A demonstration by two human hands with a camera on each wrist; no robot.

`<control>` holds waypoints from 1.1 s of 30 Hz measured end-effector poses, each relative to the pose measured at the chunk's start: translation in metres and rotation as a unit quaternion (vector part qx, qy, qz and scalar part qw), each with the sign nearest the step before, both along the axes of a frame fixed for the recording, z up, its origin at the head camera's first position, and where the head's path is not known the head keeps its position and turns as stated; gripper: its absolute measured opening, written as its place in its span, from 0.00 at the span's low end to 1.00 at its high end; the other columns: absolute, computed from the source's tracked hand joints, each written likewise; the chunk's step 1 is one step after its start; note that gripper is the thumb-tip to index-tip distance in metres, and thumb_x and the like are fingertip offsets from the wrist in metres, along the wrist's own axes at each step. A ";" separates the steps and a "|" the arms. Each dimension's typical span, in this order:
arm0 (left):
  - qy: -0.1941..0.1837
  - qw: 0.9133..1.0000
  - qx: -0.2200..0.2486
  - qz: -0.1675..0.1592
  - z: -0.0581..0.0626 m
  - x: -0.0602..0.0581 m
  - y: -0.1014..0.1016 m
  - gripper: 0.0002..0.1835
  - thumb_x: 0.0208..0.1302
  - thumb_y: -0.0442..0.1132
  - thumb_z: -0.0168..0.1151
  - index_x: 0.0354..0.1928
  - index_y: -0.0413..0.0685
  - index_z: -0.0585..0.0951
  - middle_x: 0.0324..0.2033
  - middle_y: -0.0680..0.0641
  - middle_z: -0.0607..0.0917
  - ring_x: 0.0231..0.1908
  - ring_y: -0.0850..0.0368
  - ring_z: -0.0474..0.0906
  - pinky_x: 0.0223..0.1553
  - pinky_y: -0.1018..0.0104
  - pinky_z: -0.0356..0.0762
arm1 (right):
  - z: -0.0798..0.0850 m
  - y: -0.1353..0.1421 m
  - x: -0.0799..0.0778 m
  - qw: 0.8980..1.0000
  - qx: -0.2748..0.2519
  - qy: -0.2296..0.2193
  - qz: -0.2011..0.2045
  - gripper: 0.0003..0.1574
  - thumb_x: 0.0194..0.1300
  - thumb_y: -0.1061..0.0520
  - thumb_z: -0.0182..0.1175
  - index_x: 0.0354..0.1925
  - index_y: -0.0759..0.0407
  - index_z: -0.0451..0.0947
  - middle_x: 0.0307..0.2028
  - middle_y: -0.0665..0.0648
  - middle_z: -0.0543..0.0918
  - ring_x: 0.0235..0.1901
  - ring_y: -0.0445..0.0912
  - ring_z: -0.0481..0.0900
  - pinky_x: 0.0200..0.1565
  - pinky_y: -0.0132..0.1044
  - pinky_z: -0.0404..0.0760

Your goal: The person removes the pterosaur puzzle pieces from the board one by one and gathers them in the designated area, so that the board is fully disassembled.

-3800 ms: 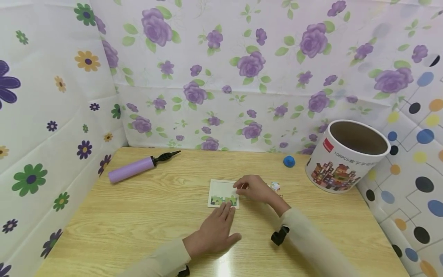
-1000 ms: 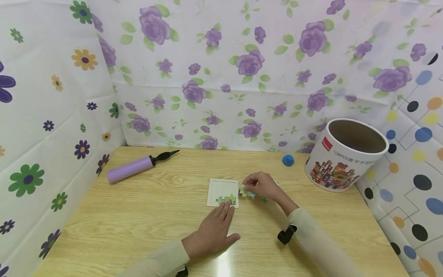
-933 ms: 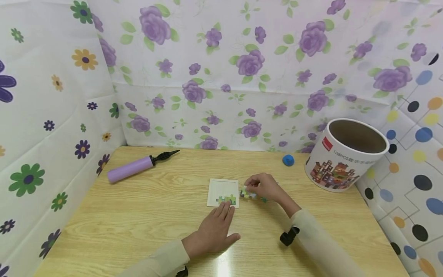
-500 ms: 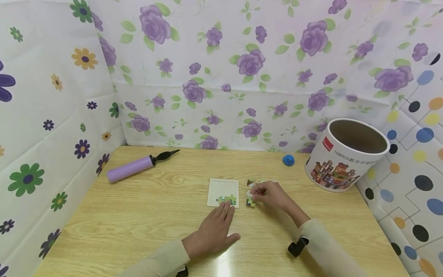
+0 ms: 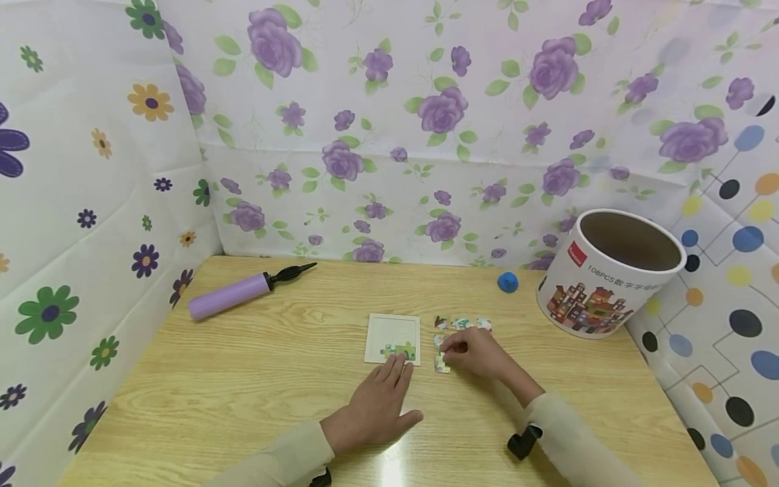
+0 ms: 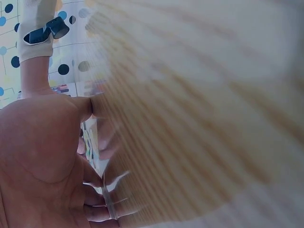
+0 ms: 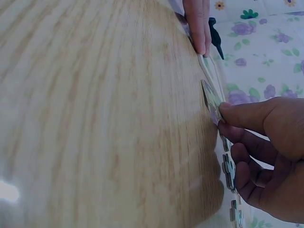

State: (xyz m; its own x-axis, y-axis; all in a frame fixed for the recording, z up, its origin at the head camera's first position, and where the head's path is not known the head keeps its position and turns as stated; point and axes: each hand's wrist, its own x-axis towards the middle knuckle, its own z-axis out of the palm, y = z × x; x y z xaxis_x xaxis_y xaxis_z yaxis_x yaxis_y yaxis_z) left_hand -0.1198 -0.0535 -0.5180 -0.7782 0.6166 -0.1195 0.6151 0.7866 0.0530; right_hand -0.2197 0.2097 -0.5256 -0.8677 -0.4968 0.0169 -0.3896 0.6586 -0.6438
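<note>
A square puzzle tray [image 5: 392, 331] lies mid-table, with a few green jigsaw pieces [image 5: 404, 350] in its lower right part. My left hand [image 5: 380, 402] rests flat, fingers straight, fingertips on the tray's near edge and over part of those pieces. To the right of the tray, my right hand [image 5: 477, 353] pinches a jigsaw piece [image 7: 212, 100] between thumb and forefinger, tilted close over the table; its other fingers curl loosely. Behind that hand lie several loose pieces, among them one with a brown figure [image 5: 441, 322] and a green-and-white one [image 5: 462, 324].
A lilac hand pump [image 5: 231, 297] with a black nozzle lies at the back left. A small blue object [image 5: 508, 282] sits at the back, and a large white printed bucket [image 5: 599, 297] stands at the right. Patterned cloth [image 5: 341, 203] walls off the back and sides.
My right hand has moved from the tray's right edge rightward and nearer, bringing a jigsaw piece along. The tray's bottom row has fewer pieces on its left. Loose pieces have come into view.
</note>
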 end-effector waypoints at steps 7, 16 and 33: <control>0.000 1.000 0.000 0.000 0.000 0.000 -0.001 0.46 0.76 0.68 0.41 0.79 0.37 0.57 0.78 0.35 0.55 0.78 0.43 0.52 0.74 0.52 0.59 | 0.000 -0.002 0.000 1.000 0.016 0.000 0.003 0.05 0.65 0.57 0.71 0.40 0.48 0.91 0.32 0.40 0.87 0.28 0.37 0.77 0.31 0.33 0.77; 0.007 1.000 0.007 0.003 -0.001 0.000 -0.001 0.46 0.76 0.68 0.43 0.79 0.37 0.58 0.78 0.35 0.56 0.78 0.42 0.53 0.73 0.49 0.60 | 0.002 -0.002 -0.001 1.000 0.016 0.011 0.008 0.05 0.66 0.56 0.70 0.40 0.47 0.91 0.34 0.40 0.87 0.29 0.36 0.78 0.32 0.32 0.78; 0.005 1.000 0.011 0.003 0.005 0.002 0.001 0.46 0.75 0.68 0.45 0.78 0.36 0.60 0.78 0.37 0.58 0.76 0.43 0.58 0.72 0.52 0.64 | 0.017 -0.040 -0.012 0.999 0.007 0.008 0.035 0.09 0.71 0.54 0.67 0.46 0.53 0.89 0.34 0.42 0.85 0.33 0.37 0.79 0.36 0.34 0.80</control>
